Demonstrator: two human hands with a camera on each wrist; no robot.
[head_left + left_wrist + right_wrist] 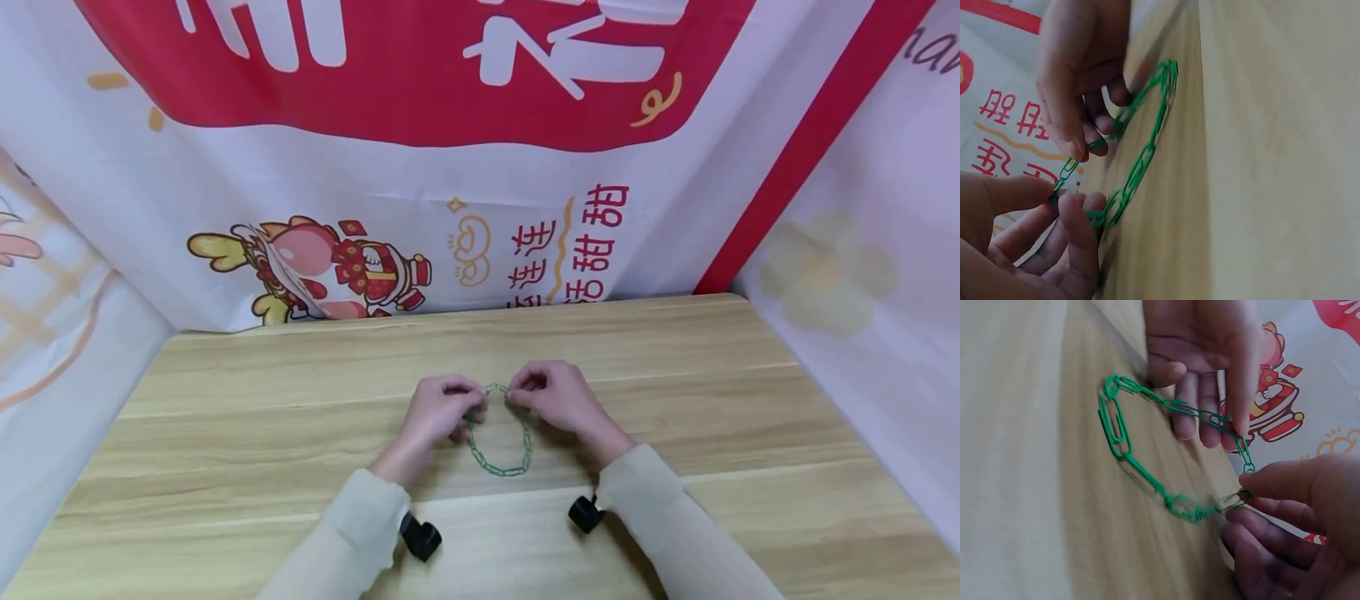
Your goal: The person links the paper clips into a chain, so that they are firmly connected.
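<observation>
A chain of green paper clips forms a loop between the two hands, its near end hanging down close over the wooden table. The left hand pinches the chain at its upper left between thumb and forefinger. At the upper right, the right hand pinches it between thumb and fingertips. A short stretch of linked clips spans the small gap between the hands. In the right wrist view the clips show as linked end to end, with the left hand beyond them. Fingertips hide the clips they pinch.
The wood-grain table reaches back to a printed cloth hanging behind it. More printed cloth stands along the right side, and likewise on the left. Each wrist carries a small black camera below a light sleeve.
</observation>
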